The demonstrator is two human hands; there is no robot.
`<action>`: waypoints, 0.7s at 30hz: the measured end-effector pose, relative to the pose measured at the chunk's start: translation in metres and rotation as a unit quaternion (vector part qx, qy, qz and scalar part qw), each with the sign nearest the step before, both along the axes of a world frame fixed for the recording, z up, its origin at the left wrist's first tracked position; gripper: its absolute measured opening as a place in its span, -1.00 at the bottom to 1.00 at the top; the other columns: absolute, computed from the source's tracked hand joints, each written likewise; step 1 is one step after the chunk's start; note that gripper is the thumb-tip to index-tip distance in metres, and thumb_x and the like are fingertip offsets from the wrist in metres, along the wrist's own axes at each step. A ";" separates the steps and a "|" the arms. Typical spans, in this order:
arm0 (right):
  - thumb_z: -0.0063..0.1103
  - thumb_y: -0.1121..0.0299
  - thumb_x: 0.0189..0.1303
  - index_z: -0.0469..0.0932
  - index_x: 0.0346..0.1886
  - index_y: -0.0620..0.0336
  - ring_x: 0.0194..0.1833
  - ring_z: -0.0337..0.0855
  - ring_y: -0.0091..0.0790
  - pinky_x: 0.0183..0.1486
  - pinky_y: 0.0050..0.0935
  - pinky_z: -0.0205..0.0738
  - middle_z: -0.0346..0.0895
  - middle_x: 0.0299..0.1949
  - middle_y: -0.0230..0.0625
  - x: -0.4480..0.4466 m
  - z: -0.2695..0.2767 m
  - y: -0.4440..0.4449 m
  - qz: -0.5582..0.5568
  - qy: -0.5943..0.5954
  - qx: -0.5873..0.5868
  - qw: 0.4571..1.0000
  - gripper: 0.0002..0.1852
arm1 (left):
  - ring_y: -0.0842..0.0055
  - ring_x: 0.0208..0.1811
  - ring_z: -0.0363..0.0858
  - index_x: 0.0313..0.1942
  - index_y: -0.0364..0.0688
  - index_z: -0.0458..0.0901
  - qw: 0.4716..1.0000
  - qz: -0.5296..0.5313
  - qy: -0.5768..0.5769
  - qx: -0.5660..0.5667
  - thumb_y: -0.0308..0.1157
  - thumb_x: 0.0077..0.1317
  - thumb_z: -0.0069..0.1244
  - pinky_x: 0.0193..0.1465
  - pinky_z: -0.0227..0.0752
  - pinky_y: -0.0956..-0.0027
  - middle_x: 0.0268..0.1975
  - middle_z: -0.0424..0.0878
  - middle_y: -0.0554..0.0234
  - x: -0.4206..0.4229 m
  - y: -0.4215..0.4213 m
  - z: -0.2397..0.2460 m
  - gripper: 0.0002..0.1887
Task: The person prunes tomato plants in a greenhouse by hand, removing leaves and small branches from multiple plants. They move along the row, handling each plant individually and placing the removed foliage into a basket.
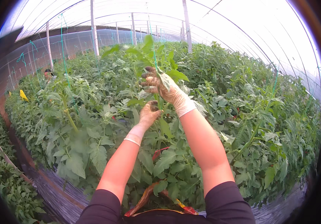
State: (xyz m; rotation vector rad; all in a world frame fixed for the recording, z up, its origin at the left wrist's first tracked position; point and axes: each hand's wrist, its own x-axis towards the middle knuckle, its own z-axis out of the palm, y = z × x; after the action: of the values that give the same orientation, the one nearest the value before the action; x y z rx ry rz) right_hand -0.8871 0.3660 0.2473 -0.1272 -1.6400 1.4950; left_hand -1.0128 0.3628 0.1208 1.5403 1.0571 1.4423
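Note:
A tall tomato plant's green stem (pixel 160 103) rises in front of me, with a green twine (pixel 154 57) running up beside its top. My left hand (pixel 148 114), in a thin stained glove, pinches the stem between thumb and fingers. Higher up, my right hand (pixel 168 89) wears a similar glove with darkened fingertips. Its fingers curl around the upper stem, and a leaf (pixel 164 81) lies across the back of it. Blurred top leaves (pixel 138 50) stick out above this hand. Where the fingers meet the stem is partly hidden.
Dense tomato foliage (pixel 93 151) surrounds me under an arched plastic greenhouse roof (pixel 233 22). Posts (pixel 187 26) and hanging twines (pixel 63 47) stand among the rows. A red strip (pixel 159 152) shows below my hands. Far left are a yellow card (pixel 23 95) and a partly hidden person (pixel 48 74).

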 end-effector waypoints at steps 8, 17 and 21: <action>0.07 0.21 0.34 0.28 0.24 0.28 0.09 0.51 -0.25 0.19 -0.26 0.39 0.46 0.08 -0.15 0.060 -0.107 -0.036 -0.360 0.089 0.255 0.893 -0.50 | 0.53 -0.17 0.57 0.19 -0.36 0.29 0.992 -0.028 0.017 0.125 -0.53 0.24 -0.01 -0.06 0.47 0.44 0.05 0.52 0.09 -0.001 -0.033 -0.030 -0.50; 0.06 0.49 0.29 0.53 -0.03 0.34 -0.14 0.57 -0.46 0.00 -0.47 0.43 0.60 -0.18 -0.31 0.054 -0.178 -0.059 -0.298 -0.020 -0.023 0.954 -0.77 | 0.53 -0.13 0.59 -0.08 -0.29 0.46 0.931 -0.071 -0.272 0.233 -0.50 0.34 -0.09 0.00 0.50 0.39 -0.15 0.57 0.22 0.004 -0.055 -0.106 -0.83; 0.05 0.54 0.28 0.55 -0.08 0.36 -0.24 0.59 -0.53 -0.09 -0.54 0.46 0.60 -0.25 -0.34 0.049 -0.162 -0.078 -0.329 -0.162 0.078 0.927 -0.81 | 0.50 -0.11 0.61 -0.04 -0.29 0.49 0.946 -0.087 -0.311 0.015 -0.40 0.40 -0.07 -0.08 0.55 0.38 -0.12 0.62 0.17 -0.018 -0.037 -0.107 -0.80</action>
State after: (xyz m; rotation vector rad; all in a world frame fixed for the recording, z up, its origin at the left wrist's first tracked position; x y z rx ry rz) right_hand -0.8381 0.2882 0.0853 -0.7920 -1.7237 0.8513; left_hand -1.0304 0.3261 0.0142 1.0435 0.5073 1.6594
